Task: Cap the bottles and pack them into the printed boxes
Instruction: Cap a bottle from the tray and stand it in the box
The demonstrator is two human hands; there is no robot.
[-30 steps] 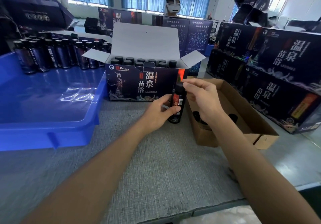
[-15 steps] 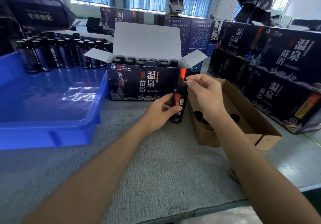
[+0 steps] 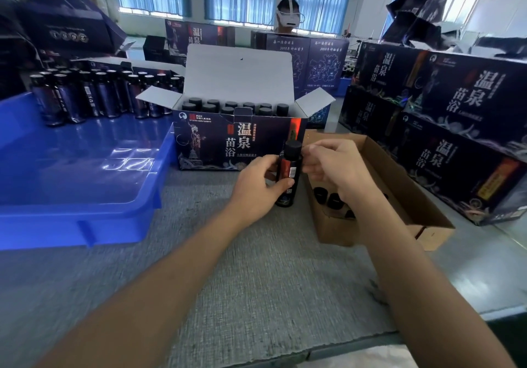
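Observation:
A dark bottle (image 3: 288, 178) with a red label stands on the grey mat, a black cap (image 3: 293, 146) on its neck. My left hand (image 3: 261, 180) grips the bottle's body from the left. My right hand (image 3: 332, 165) is just right of the cap, its fingers loosely curled and holding nothing; the fingertips lie close to the cap's side. Right behind the bottle stands the open printed box (image 3: 216, 145), flaps up, with several capped bottles (image 3: 228, 107) inside.
A brown cardboard box (image 3: 399, 185) holding loose black caps (image 3: 332, 200) sits under my right wrist. A blue tray (image 3: 85, 173) fills the left, with a row of bottles (image 3: 85, 93) at its back. Closed printed boxes (image 3: 456, 116) are stacked at right. A person (image 3: 288, 16) stands behind.
My right hand has come off the top of the cap and drawn slightly right, so the cap shows fully. My left hand keeps gripping the bottle in the same spot.

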